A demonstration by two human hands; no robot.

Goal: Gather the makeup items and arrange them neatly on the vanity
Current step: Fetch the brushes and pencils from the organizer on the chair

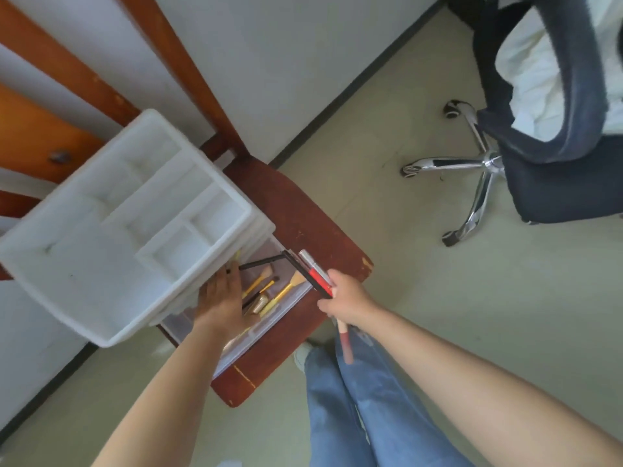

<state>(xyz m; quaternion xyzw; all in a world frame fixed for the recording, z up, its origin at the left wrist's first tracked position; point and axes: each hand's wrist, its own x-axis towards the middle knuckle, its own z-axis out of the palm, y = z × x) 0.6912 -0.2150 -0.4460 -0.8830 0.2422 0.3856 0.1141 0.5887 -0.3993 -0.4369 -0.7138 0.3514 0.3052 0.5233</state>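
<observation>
A white plastic organizer point(84, 264) with several bare top compartments stands on a dark red wooden chair seat point(303, 210). Its clear bottom drawer point(286, 305) is pulled out and holds yellow-handled makeup brushes point(283, 291) and a gold tube point(260, 303). My left hand point(220, 298) reaches into the drawer and holds a thin black brush point(261, 263). My right hand point(344, 299) grips a bundle of makeup sticks point(312, 273), black, red and silver, just right of the drawer; their red ends point(346, 345) stick out below my fist.
The chair's brown wooden back point(188, 69) leans by the white wall. A black swivel office chair point(539, 156) with chrome legs stands on the floor at the right. My jeans-clad legs point(354, 399) are below the chair seat. An orange wooden panel point(30, 136) is at the left.
</observation>
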